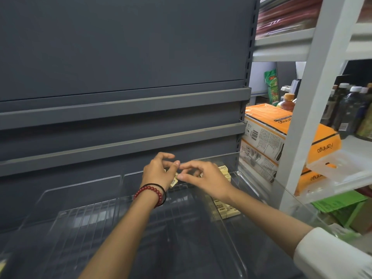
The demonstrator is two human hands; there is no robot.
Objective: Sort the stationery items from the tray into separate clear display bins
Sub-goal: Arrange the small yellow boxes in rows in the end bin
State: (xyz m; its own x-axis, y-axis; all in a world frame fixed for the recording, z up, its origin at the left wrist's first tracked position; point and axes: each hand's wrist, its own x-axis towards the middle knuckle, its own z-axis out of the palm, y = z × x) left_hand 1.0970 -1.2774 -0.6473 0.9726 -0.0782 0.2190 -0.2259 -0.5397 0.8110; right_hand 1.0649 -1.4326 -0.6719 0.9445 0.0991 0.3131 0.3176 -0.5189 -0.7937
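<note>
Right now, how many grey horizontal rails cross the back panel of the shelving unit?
2. The upper rail crosses the grey back panel about midway up. The lower rail runs parallel just beneath it. Both run off the left edge of the frame; none seems hidden.

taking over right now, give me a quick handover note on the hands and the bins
Left hand, beaded wrist: curled over small cream packs at the rear clear bin; grip unclear.
Right hand: fingertips close to the left's, grip unclear.
Done: other packs sit at that bin's right end, and a stack lies in the nearer section.
Left: the tray is out of view, so what remains is unknown; probably finish placing these packs.
</note>
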